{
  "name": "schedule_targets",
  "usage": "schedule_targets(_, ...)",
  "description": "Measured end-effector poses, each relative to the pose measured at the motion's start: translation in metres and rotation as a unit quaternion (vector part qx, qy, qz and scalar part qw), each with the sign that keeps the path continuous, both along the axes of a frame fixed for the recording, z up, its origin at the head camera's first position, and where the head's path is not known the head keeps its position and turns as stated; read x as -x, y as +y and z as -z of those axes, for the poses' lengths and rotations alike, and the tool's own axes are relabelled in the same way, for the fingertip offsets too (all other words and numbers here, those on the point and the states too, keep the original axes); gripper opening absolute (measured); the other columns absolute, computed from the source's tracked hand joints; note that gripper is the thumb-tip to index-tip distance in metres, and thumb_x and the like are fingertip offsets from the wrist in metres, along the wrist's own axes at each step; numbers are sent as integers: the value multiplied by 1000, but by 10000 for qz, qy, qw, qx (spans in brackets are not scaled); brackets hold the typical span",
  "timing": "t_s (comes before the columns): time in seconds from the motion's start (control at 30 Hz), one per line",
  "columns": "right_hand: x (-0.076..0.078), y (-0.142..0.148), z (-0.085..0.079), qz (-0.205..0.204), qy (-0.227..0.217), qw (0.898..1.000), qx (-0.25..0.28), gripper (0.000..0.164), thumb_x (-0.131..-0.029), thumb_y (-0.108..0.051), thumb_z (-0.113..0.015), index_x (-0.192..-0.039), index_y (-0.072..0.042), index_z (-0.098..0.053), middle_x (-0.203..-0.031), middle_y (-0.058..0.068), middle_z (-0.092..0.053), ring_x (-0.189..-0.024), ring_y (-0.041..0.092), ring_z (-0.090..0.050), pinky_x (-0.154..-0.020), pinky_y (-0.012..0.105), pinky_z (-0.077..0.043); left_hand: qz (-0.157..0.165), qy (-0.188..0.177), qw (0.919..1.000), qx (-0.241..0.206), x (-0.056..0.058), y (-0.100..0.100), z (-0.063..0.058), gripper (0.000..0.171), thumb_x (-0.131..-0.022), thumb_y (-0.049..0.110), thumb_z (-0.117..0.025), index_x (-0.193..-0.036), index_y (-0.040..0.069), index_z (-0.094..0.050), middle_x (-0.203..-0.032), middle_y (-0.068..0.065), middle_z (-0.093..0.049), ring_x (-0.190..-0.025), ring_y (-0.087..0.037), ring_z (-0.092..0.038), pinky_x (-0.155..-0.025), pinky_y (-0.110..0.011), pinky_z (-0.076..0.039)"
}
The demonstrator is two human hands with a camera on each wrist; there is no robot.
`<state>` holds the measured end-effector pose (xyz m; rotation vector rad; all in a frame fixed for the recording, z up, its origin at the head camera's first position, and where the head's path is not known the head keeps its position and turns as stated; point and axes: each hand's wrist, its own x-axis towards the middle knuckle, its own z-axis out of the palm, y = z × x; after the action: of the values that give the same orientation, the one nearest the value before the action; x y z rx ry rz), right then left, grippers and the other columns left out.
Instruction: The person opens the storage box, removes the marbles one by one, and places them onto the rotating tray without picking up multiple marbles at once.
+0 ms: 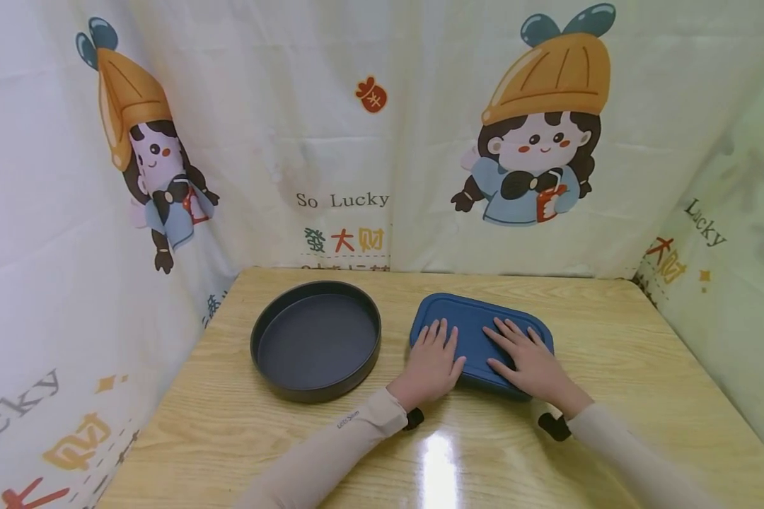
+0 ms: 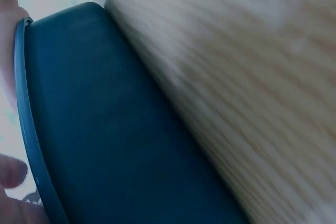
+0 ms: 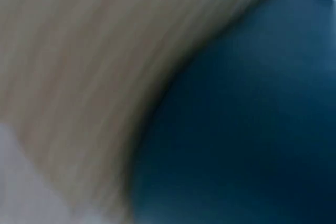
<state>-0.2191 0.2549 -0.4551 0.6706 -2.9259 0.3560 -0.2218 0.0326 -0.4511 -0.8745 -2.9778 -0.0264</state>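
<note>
A blue rectangular food container [image 1: 473, 332] with rounded corners and a matching lid stands on the table, turned slightly. Flat on the left part of its lid rests my left hand [image 1: 431, 357], fingers spread and pointing away. My right hand [image 1: 528, 357] lies on the right part of the lid, its fingers also spread. In the left wrist view, the container's side wall [image 2: 105, 119] and the lid's edge fill much of the picture, with some fingers at the far left. The right wrist view is blurred and shows the container's dark blue wall [image 3: 247, 124] beside the wood.
A round dark grey pan [image 1: 318, 339] without a visible handle stands left of the container, a small gap apart. The wooden table [image 1: 630, 367] ends at a printed cloth [image 1: 420, 141] hung behind and at both sides.
</note>
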Motion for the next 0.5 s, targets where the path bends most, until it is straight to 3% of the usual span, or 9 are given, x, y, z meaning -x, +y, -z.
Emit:
schedule_targets(0.13,-8,-21,2,411,-61,9991,10,61,-93,-43,-51,-144,-13,-38,-152,19,-29,-140,41,-25,-107,67,-17,-336,-48,9994,-117,-1,10,2,60,-101,45,-23,-150,10,-21,-157,-13,-20,-146,-26,-17,-117,-41,-20)
schedule_targets(0.23,-12,-28,-1,473,-129,9988,85,59,-93,-40,-52,-144,-11,-38,-151,21,-29,-139,43,-25,-106,68,-17,-394,1,9992,-90,0,11,6,59,-101,44,-25,-150,11,-21,-157,-11,-20,-146,-25,-17,-116,-41,-21)
schedule_targets(0.33,-8,-22,-8,183,-362,9988,272,59,-94,-38,-53,-144,-10,-38,-151,21,-29,-139,44,-24,-106,67,-17,-223,49,9997,-82,3,8,9,57,-101,41,-27,-150,13,-20,-157,-10,-19,-146,-24,-16,-117,-41,-21)
schedule_targets(0.5,8,3,-18,-771,-583,9936,576,58,-93,-37,-55,-143,-11,-40,-152,18,-30,-138,43,-27,-106,61,-25,263,-18,9997,20,15,-3,7,55,-101,35,-27,-151,16,-17,-158,-7,-15,-147,-22,-13,-118,-41,-17)
